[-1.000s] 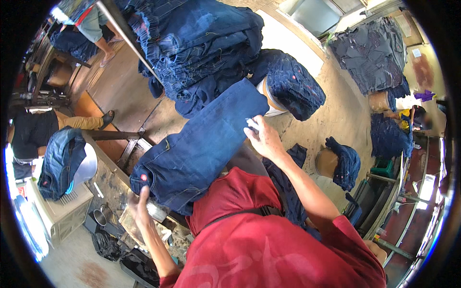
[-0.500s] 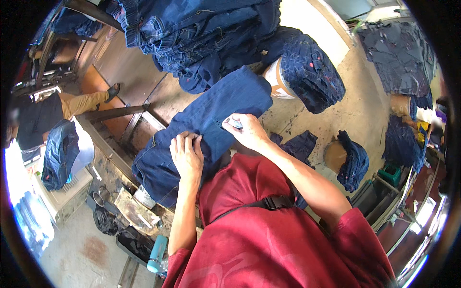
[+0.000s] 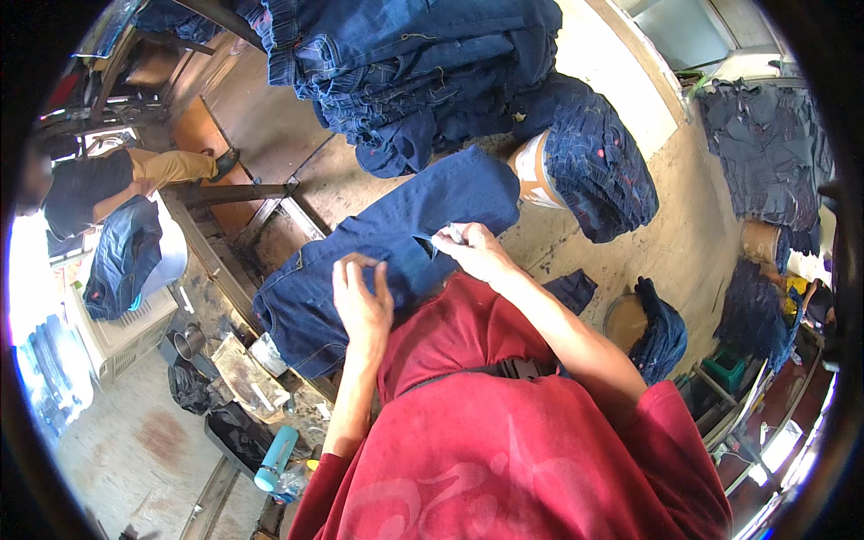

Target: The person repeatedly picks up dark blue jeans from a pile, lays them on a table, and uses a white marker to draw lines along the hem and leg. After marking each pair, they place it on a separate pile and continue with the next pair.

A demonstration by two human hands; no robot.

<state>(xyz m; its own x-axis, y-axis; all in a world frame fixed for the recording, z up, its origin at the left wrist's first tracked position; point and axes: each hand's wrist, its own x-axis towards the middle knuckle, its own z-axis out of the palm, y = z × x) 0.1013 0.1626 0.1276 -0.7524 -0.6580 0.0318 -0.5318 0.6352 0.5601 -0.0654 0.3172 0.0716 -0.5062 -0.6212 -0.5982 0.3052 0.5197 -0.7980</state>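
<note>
Dark blue jeans [image 3: 423, 193] lie stretched diagonally in front of me. My left hand [image 3: 364, 301] hovers at the cloth, fingers bent and apart, holding nothing; whether the fingertips touch the denim I cannot tell. Further along the same leg, my right hand [image 3: 481, 256] is closed in a pinch. A small pale thing shows between its fingers, too little visible to name. Beside those fingertips a short dark slit or fold [image 3: 423, 245] shows in the denim.
A big heap of denim garments [image 3: 423, 72] lies ahead. More denim drapes over a drum [image 3: 537, 171] at the right. A person [image 3: 94, 189] is at the far left. A turquoise bottle [image 3: 276, 457] and a beige machine [image 3: 126, 337] stand lower left.
My left hand has lifted from flat on the denim, its fingers now spread. My right fingers have shifted slightly, and the dark slit beside them shows larger. The view has tilted a little.
</note>
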